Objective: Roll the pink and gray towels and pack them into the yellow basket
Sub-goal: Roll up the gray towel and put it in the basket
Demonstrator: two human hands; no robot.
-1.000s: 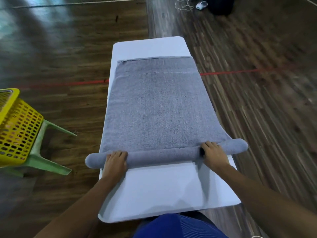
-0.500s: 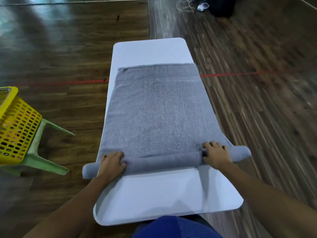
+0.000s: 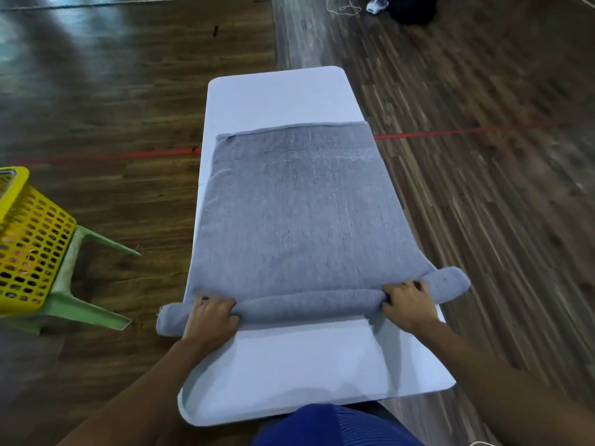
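Gray towel: the gray towel (image 3: 289, 214) lies flat along the counter (image 3: 306, 365), from about the middle of the counter down toward its near end.
Roll: the near end of the towel is wound into a roll (image 3: 309, 304) lying across the counter. Both tips stick out past the counter's left and right sides.
Left hand: the left hand (image 3: 211, 320) sits on the roll by the counter's left side, with its fingers curled over the top and gripping it.
Right hand: the right hand (image 3: 407, 304) grips the roll by the counter's right side, fingers bent round it.
What changed: a second ago the roll was thinner, and the towel's far edge lay closer to the far end of the counter. Now the roll is fatter and more bare counter shows past that edge.
What it means: the rolling is going well, but most of the towel is flat, so I think many more turns are needed.
Yellow basket: the yellow basket (image 3: 29, 239) sits on a green stool (image 3: 80, 304), well off the counter's left side. I cannot tell what is inside.
Pink towel: not seen on the counter or near it.
Watch out: both hands should push evenly, or the roll may go crooked.
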